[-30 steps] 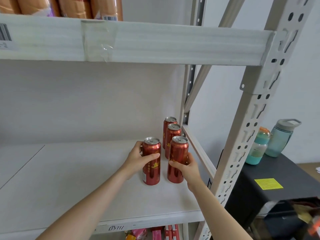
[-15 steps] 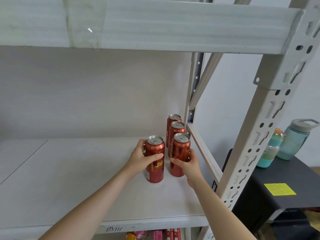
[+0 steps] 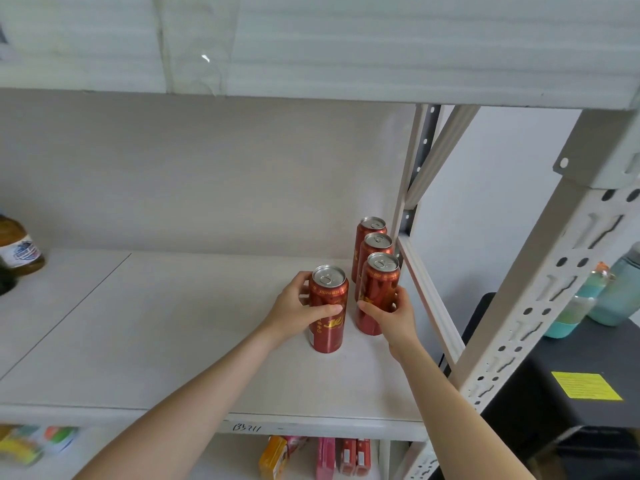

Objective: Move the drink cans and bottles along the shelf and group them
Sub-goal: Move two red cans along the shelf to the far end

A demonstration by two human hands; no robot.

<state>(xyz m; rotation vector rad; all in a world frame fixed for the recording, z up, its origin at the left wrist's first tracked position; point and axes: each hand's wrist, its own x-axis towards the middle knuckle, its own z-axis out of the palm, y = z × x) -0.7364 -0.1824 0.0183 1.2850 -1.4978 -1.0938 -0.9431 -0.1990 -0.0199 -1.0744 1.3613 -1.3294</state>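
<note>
Your left grip (image 3: 298,311) was wrapped round a red can (image 3: 328,336) standing upright on the shelf (image 3: 166,327), right of its middle. Your right grip (image 3: 394,317) clasped the front can (image 3: 377,287) of a row of three along the shelf's right edge. The middle can (image 3: 376,247) and back can (image 3: 370,226) stood behind it, seemingly touching. The two held cans stood just beside each other, a narrow gap between them. A brown bottle (image 3: 19,252) stood at the shelf's far left edge, partly cut off

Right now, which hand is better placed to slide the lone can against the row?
Left, probably: the left hand grips the lone can, while the right hand holds the row's front can.
</note>
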